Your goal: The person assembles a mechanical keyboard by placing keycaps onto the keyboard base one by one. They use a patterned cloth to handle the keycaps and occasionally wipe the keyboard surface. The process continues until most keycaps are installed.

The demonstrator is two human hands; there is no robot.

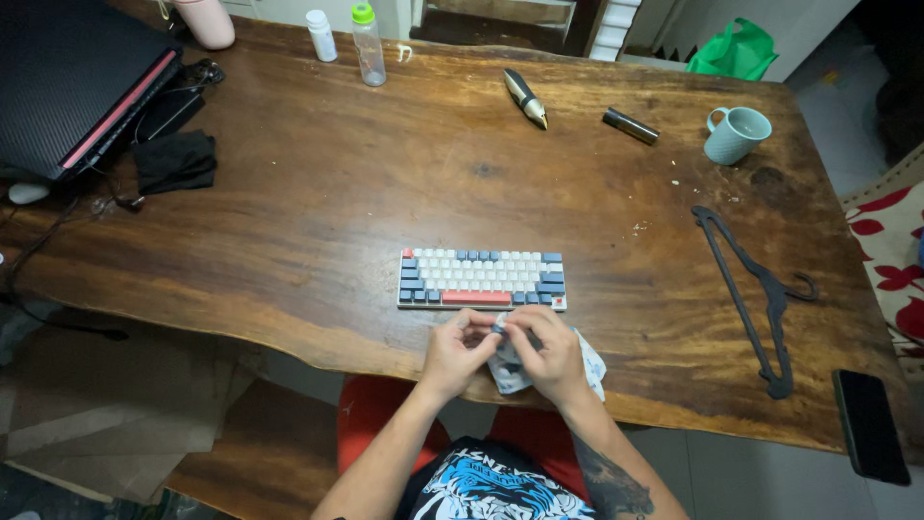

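My two hands meet at the near edge of the worktop (318, 193), left hand (460, 349) and right hand (549, 354), fingers curled together around a small pale-blue piece, likely a keycap (500, 328), pinched between both grips; I cannot tell which hand has the firmer hold. Under my right hand lies one white patterned cloth (589, 368). The one compact keyboard (482, 280) sits just beyond my knuckles, its long axis running left to right, about equally near both hands. Farther off I count one teal mug (736, 134), one black hanger (751, 294), one black phone (869, 425) and two small bottles.
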